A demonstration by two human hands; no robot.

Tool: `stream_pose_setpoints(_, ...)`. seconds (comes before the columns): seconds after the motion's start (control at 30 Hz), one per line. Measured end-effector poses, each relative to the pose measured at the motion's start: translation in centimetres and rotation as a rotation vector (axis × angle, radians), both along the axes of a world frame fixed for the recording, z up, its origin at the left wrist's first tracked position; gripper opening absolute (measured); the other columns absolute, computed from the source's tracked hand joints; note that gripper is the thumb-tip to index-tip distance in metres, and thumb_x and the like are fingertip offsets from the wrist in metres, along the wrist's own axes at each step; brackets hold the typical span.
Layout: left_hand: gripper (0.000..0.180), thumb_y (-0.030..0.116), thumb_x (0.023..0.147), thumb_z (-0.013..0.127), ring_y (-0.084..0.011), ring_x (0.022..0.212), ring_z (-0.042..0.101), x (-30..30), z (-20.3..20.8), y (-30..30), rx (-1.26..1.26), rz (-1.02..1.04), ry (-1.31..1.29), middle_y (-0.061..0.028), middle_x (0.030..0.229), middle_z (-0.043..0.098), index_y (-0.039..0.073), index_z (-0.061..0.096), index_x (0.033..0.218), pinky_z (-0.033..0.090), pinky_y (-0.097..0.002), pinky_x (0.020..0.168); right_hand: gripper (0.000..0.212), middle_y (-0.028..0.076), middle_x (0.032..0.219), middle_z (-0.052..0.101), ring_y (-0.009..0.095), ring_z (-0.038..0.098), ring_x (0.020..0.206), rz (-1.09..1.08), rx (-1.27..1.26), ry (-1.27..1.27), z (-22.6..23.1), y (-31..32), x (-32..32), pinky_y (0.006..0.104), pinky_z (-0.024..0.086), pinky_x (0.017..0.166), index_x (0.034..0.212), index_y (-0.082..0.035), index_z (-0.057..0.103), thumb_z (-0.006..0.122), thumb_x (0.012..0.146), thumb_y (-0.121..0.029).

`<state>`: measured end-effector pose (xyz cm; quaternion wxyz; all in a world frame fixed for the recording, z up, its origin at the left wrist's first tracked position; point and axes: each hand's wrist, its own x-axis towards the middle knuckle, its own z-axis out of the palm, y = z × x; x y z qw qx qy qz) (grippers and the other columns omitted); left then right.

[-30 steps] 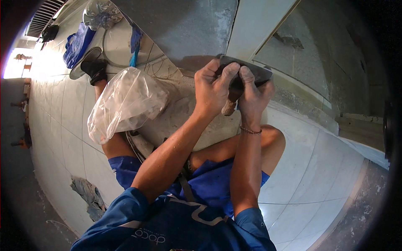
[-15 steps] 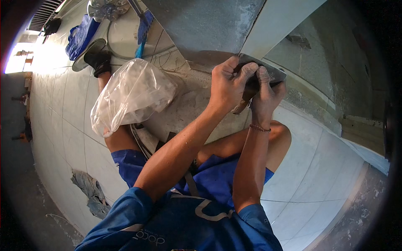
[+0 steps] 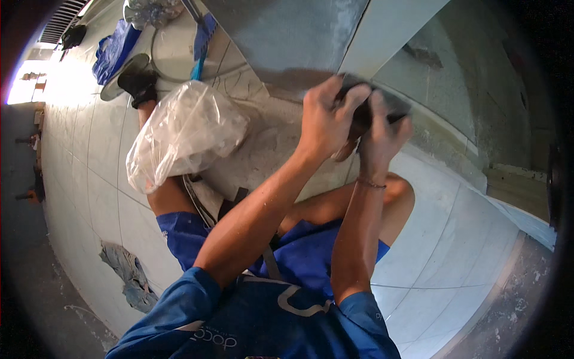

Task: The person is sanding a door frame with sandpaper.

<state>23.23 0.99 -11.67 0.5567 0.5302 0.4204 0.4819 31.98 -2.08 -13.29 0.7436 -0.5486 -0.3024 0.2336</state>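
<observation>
Both my hands are closed on a dark, flat, rectangular plate (image 3: 397, 109), held against the lower edge of the grey panel (image 3: 293, 42) and the pale strip (image 3: 388, 36) beside it. My left hand (image 3: 327, 116) grips the plate's left part, thumb on the near side. On its right part is my right hand (image 3: 382, 128), the fingers bent over it. The hands and plate are blurred, so its exact kind does not show. A brown piece (image 3: 343, 153) peeks out below the left hand; what it belongs to is hidden.
A clear plastic bag (image 3: 188, 131) lies over my left leg. Beyond it are a blue brush-like tool (image 3: 203, 39), a cable (image 3: 154, 57) and a blue bag (image 3: 116, 51). A grey rag (image 3: 127, 272) lies on the tiled floor at left. A low ledge (image 3: 448, 131) runs to the right.
The hands and plate are more blurred now and have shifted only slightly. Both hands keep their grip. The whole view has moved a little.
</observation>
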Motion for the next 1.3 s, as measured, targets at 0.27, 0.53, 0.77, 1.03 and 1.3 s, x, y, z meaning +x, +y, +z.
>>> stream_pose_setpoints(0.27,0.016,0.014,0.087,0.061,-0.0042,0.072,0.050,-0.4,0.1,-0.1,0.073,-0.026,0.089,0.0025,0.076,0.060,-0.002,0.061,0.086,0.044,-0.0211,0.067,0.025,0.007,0.080,0.062,0.012,0.055,0.071,-0.032,-0.042,0.022,-0.3,-0.3,-0.6,0.0259,0.046,0.066,0.084,0.003,0.059,0.071,0.078,-0.018)
stream_pose_setpoints(0.53,0.017,0.014,0.087,0.062,-0.0035,0.072,0.049,-0.1,0.1,0.0,0.034,-0.042,-0.015,0.0028,0.078,0.060,-0.003,0.061,0.087,0.043,-0.0205,0.065,0.029,0.007,0.079,0.063,0.013,0.055,0.070,-0.062,0.003,0.033,-0.4,0.2,-0.7,0.0268,0.046,0.066,0.086,0.004,0.060,0.072,0.078,-0.021)
stream_pose_setpoints(0.77,0.015,0.012,0.087,0.061,-0.0042,0.072,0.050,0.2,0.2,-0.2,-0.013,-0.048,-0.032,0.0022,0.079,0.061,-0.002,0.061,0.088,0.044,-0.0214,0.066,0.026,0.008,0.083,0.063,0.014,0.055,0.073,-0.107,-0.085,-0.003,-0.8,-0.2,-0.9,0.0274,0.046,0.068,0.086,0.005,0.060,0.071,0.078,-0.018)
stream_pose_setpoints(1.03,0.016,0.010,0.081,0.063,-0.0061,0.063,0.047,0.5,0.2,-0.5,0.090,0.006,0.021,-0.0064,0.065,0.059,-0.005,0.058,0.080,0.044,-0.0252,0.058,0.026,0.008,0.082,0.063,0.013,0.056,0.073,-0.076,-0.071,0.044,0.3,-0.7,-0.8,0.0270,0.047,0.068,0.087,0.005,0.059,0.070,0.079,-0.017)
stream_pose_setpoints(1.3,0.015,0.011,0.084,0.063,-0.0056,0.065,0.049,0.4,3.3,-0.6,0.054,-0.017,-0.049,-0.0031,0.069,0.061,-0.004,0.061,0.083,0.045,-0.0230,0.060,0.025,0.009,0.089,0.063,0.013,0.057,0.078,-0.069,-0.010,0.018,3.0,-0.4,-0.7,0.0247,0.047,0.070,0.093,0.006,0.059,0.067,0.082,-0.015)
